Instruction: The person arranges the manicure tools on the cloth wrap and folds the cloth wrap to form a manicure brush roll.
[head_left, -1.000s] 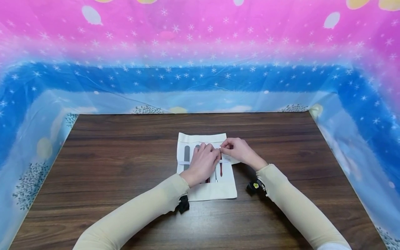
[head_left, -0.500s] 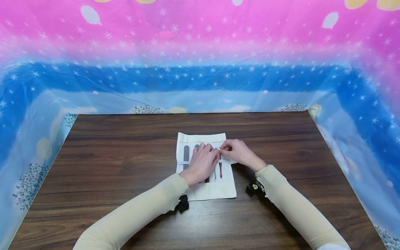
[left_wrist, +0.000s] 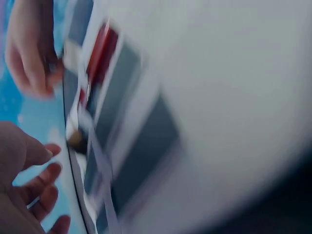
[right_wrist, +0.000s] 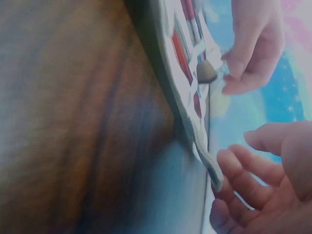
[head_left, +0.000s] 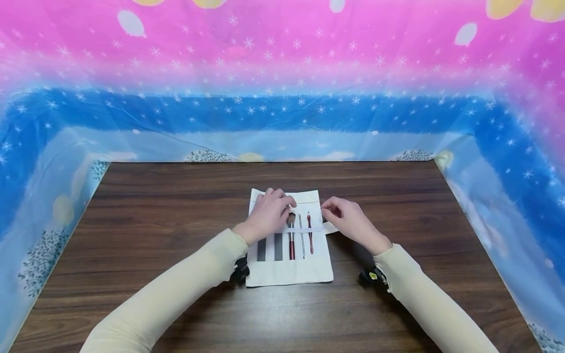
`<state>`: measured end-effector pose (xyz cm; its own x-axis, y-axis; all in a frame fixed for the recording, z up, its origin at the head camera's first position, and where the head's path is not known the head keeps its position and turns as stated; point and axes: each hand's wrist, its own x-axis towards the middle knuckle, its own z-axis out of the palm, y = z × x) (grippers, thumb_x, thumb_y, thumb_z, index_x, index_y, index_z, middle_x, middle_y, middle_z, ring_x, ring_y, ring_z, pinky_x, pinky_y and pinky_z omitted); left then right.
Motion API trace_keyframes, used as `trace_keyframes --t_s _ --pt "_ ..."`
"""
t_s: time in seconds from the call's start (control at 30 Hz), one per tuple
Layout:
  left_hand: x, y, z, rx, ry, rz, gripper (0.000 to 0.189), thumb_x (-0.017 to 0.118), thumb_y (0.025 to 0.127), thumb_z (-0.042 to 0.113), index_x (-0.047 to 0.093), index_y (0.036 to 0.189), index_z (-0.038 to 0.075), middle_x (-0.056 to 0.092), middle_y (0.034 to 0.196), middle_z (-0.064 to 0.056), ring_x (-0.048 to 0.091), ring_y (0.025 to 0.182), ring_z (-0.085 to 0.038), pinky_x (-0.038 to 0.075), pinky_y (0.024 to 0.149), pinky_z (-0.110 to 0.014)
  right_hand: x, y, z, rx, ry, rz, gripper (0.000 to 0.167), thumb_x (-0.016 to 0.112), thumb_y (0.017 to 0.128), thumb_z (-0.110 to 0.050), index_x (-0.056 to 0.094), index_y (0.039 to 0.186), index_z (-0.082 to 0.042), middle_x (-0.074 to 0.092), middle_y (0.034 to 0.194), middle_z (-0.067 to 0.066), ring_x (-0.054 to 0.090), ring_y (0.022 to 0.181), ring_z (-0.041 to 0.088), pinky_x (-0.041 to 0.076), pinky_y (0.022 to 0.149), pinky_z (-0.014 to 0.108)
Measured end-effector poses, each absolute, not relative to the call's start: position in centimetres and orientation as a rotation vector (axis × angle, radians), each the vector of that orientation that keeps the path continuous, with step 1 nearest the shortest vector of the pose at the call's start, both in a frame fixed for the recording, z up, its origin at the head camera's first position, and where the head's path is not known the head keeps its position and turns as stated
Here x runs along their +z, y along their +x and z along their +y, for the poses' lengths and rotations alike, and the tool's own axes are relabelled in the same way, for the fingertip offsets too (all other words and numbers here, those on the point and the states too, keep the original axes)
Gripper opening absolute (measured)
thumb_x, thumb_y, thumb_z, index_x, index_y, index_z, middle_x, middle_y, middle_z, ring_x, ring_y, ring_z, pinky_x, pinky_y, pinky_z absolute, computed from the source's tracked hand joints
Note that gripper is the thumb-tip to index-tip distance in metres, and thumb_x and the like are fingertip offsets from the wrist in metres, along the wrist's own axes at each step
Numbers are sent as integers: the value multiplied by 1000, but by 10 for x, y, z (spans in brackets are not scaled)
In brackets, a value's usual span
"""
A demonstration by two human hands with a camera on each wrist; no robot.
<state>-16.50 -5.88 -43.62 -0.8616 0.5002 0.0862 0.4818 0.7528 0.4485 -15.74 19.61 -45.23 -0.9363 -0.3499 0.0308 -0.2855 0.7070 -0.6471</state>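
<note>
A white cloth tool roll [head_left: 289, 273] lies spread on the table. Under its white elastic band [head_left: 315, 229] sit two grey nail files [head_left: 278, 246], a red-handled brush [head_left: 291, 242], a thin metal tool [head_left: 302, 242] and a slim red-handled tool [head_left: 310, 238]. Over the roll's upper left is my left hand [head_left: 267, 213], fingers loosely bent with nothing between them; it hides the files' upper ends. My right hand [head_left: 350, 223] is just off the right edge, beside a white tab [head_left: 330, 228]. In the right wrist view, its thumb and fingers [right_wrist: 253, 190] are apart, near the cloth's corner.
The brown wooden table [head_left: 167, 211] stretches around the roll on all sides. A patterned pink and blue curtain [head_left: 282, 113] encloses its back and sides. Black wrist cameras [head_left: 240, 269] hang beneath both sleeves.
My left hand has shifted left and away from me, uncovering the brush and metal tool. My right hand has let go of the slim red-handled tool and drawn off to the right.
</note>
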Motion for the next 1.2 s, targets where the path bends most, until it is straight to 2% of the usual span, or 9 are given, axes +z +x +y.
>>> trace_keyframes --t_s 0.13,0.3,0.53,0.73,0.97,1.2 --pt "-437 -185 -78 678 843 2887 26 54 107 8 74 124 12 67 117 -10 56 107 -30 44 91 -50 -447 -141 197 -987 -740 2840 15 64 104 -13 73 114 -7 70 99 0 58 80 12 51 74 34" --pt "-441 -201 -96 646 896 2870 30 54 107 6 74 128 15 66 113 -10 56 105 -31 42 90 -51 -443 -117 191 -813 -1027 2811 16 64 102 -10 74 114 -9 72 104 1 62 87 12 53 77 34" --pt "-441 -205 -94 604 901 2847 35 53 106 3 72 133 17 65 116 -11 57 111 -31 42 96 -54 -447 -85 182 -571 -1355 2725 22 68 99 -14 77 118 -17 67 95 -6 58 85 8 52 78 30" --pt "-442 -207 -88 581 878 2798 37 52 107 3 70 136 19 63 121 -10 57 115 -30 42 100 -54 -447 -76 172 -456 -1618 2628 26 67 99 -13 76 122 -19 65 93 -7 58 86 9 50 80 29" --pt "-448 -209 -86 604 850 2760 39 50 108 3 69 137 19 60 125 -11 57 117 -30 39 107 -57 -446 -72 165 -404 -1644 2555 30 66 101 -16 74 129 -22 64 96 -7 55 83 9 48 77 26" --pt "-449 -209 -86 596 855 2762 39 51 107 4 69 137 20 60 125 -11 59 115 -29 41 102 -55 -450 -72 164 -389 -1636 2568 30 66 101 -15 74 130 -22 62 94 -8 51 80 7 46 73 24"
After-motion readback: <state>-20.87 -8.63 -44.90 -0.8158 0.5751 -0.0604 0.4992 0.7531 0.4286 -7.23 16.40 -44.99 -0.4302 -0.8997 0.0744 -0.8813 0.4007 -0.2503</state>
